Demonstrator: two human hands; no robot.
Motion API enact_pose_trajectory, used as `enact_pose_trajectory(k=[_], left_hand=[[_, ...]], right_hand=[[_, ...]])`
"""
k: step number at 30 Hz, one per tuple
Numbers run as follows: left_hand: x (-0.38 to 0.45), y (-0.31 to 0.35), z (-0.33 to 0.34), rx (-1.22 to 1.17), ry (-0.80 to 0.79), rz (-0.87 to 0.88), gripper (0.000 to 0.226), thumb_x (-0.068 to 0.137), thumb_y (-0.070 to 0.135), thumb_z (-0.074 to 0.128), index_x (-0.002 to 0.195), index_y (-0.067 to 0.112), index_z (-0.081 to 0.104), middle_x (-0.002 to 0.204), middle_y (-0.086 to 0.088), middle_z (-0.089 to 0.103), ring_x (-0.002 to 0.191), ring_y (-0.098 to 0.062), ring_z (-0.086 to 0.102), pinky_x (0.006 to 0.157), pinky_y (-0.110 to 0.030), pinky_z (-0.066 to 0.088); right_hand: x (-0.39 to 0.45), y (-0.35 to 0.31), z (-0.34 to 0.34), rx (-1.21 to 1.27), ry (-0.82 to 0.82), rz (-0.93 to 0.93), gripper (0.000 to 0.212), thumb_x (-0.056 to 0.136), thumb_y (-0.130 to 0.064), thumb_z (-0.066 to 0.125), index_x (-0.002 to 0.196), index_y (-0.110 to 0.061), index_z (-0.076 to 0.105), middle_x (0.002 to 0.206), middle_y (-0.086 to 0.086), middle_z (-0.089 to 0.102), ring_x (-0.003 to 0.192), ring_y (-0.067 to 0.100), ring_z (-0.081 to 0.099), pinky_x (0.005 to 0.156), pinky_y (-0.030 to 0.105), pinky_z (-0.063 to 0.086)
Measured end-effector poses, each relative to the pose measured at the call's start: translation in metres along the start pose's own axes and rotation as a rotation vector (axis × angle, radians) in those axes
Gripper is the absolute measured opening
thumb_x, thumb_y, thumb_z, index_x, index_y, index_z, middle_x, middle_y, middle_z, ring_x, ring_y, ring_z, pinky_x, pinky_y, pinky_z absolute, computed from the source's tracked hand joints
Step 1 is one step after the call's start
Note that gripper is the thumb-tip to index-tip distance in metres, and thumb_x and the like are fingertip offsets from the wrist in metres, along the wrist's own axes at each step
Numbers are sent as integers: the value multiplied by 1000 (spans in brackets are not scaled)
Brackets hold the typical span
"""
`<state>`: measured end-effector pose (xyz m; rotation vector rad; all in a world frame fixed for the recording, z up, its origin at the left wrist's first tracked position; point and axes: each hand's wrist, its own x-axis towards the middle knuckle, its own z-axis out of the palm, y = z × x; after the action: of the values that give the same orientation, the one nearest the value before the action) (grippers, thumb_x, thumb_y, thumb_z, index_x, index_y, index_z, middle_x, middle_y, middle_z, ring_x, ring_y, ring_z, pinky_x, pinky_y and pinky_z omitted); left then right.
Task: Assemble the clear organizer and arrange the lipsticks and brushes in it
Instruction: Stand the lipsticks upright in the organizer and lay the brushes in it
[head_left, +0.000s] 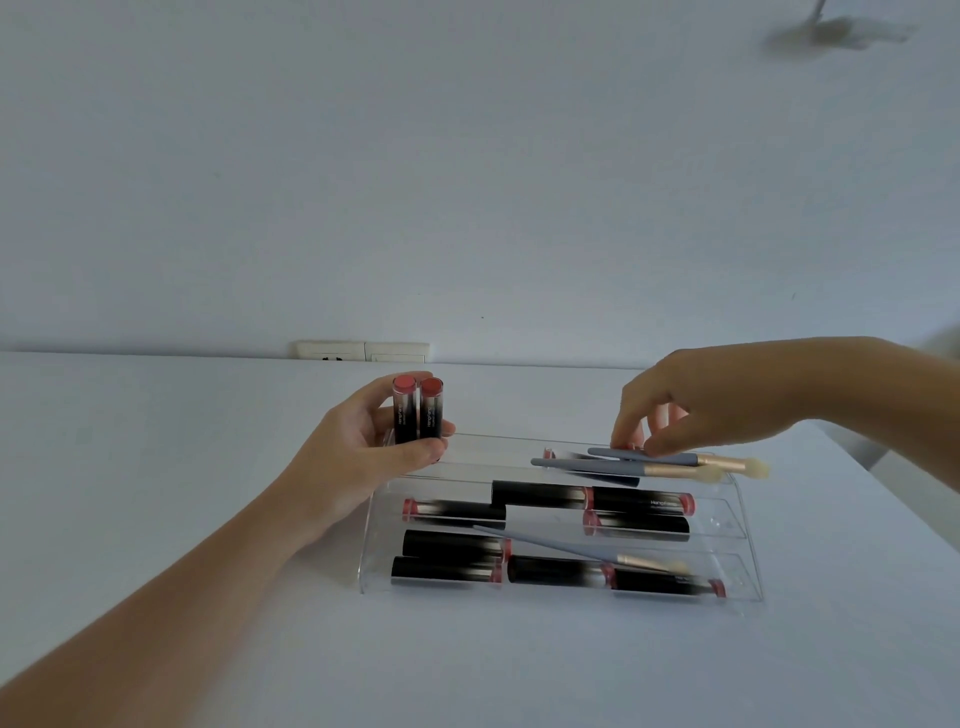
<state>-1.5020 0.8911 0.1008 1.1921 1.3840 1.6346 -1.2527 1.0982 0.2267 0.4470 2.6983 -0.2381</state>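
Two lipsticks (418, 410), upright and side by side, are clasped in the left hand (363, 447) at the far left corner of the clear organizer (748, 582), which stands assembled on the white table (156, 441). The right hand (696, 410) pinches down on the grey-handled brushes (649, 462) lying across the top tier. More lipsticks lie on their sides in the lower tiers, with another brush (571, 551) slanted over them. The tubes look light, rigid and smooth, likely slippery; hold them round the barrel. Brushes are best taken by the handle, sparing the soft bristles. White barrel lettering begins "Heng"; the rest is blurred.
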Motion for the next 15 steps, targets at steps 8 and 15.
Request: enact_pose_trajectory(k=[8,15], left_hand=[[1,0,0,16,-2,1,54,71,28,84,120,44,67,110,-7,77,106,-23,73,85,-24,57],[0,0,-1,1,-2,-2,55,70,28,85,119,43,67,110,-8,77,106,-24,73,85,-23,57]], right_hand=[[8,-1,11,49,114,-56,9,90,-45,67,98,-46,71,95,-27,64,93,-10,55,80,20,44],[7,1,12,56,73,-41,12,90,-54,62,102,-53,64,101,-35,57,95,-10,55,82,22,46]])
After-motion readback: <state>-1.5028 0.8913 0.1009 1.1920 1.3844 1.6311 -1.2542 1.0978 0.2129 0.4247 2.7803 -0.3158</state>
